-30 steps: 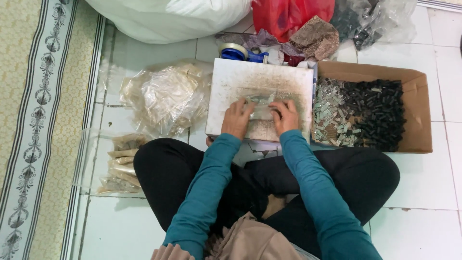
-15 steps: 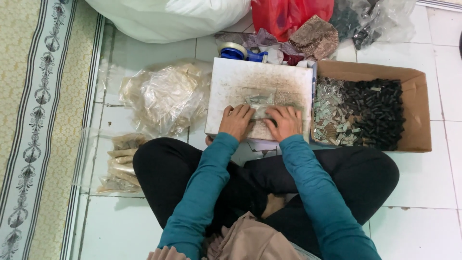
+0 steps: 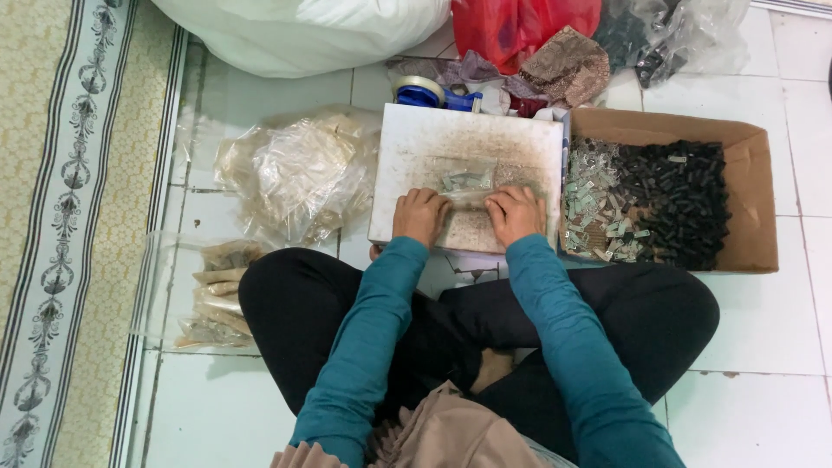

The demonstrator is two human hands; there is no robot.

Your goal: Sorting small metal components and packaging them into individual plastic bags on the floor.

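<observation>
I sit cross-legged on a tiled floor with a worn white board (image 3: pixel 468 143) in front of my knees. My left hand (image 3: pixel 419 217) and my right hand (image 3: pixel 516 214) rest on the board's near part, fingers curled, pinching the two ends of a small clear plastic bag (image 3: pixel 468 184) that holds small pale pieces. The bag lies flat on the board between the two hands.
A cardboard box (image 3: pixel 752 204) at right holds several small black parts and clear packets. Left of the board lie a heap of clear plastic bags (image 3: pixel 299 173) and a filled bag (image 3: pixel 212 290). A tape dispenser (image 3: pixel 425 91), a red bag (image 3: pixel 511 26) and a white sack (image 3: pixel 303 30) sit behind. A patterned rug (image 3: pixel 65 217) runs along the left.
Both hands have slid slightly toward me on the board while keeping hold of the small bag. Little else has changed.
</observation>
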